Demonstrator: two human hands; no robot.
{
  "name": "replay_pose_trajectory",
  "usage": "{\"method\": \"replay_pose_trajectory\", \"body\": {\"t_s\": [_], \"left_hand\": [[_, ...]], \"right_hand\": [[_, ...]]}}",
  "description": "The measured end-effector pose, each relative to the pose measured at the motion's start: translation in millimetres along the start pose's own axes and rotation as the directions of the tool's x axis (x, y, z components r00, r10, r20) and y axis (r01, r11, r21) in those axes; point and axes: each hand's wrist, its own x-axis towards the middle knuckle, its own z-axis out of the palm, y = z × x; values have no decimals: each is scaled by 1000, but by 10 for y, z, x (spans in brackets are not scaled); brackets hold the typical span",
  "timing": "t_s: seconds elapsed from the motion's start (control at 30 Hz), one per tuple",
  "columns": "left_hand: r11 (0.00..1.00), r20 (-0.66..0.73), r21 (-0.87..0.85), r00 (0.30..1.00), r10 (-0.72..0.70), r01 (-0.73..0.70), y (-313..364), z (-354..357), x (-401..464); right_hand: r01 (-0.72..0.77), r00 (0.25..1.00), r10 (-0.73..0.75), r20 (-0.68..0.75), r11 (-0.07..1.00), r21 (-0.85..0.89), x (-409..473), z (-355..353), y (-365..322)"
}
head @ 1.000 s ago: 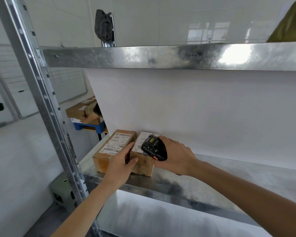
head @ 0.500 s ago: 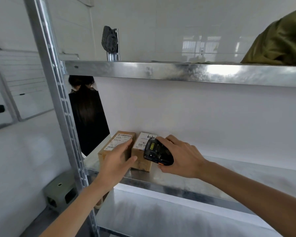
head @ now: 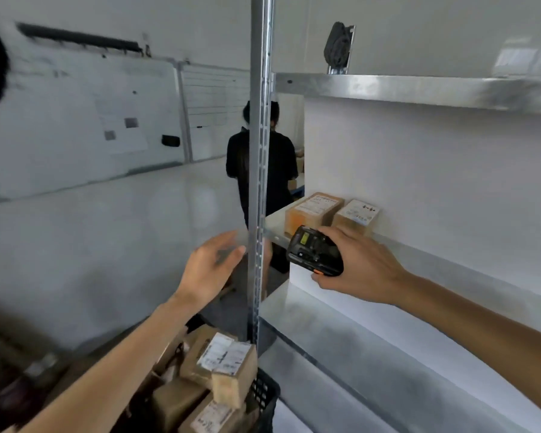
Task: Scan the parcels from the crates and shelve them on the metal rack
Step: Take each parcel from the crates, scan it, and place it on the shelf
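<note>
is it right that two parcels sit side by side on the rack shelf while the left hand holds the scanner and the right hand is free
Not quite: the hands are swapped. In the head view the right hand holds the scanner, and the left hand is free, fingers straight, beside the rack upright. The two parcels do sit side by side on the shelf.

rack (head: pixel 419 89): shiny galvanised metal | parcels (head: pixel 313 210): matt brown cardboard, white paper labels | scanner (head: pixel 314 253): black plastic | crate (head: pixel 264 398): black plastic mesh
</note>
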Motion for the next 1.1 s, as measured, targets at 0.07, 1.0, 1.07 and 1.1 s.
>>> {"method": "replay_pose_trajectory", "body": {"t_s": [0.07,1.0,1.07,1.1], "left_hand": [[998,-34,20,997,-64,65,-153,-72,-301],[764,80,-32,763,-641,645,-3608,1736,-1244],[758,101,-29,757,-646,651,-3721,1880,-1212],[757,102,-40,756,-646,652,-3775,1934,-1205]], "right_hand": [[50,998,-51,35,999,14,-76,208,-125],[-363,802,192,566,909,206,-92,4519,367],[-412,787,219,577,883,227,-76,4715,417],[-434,782,227,581,867,246,-59,4794,428]]}}
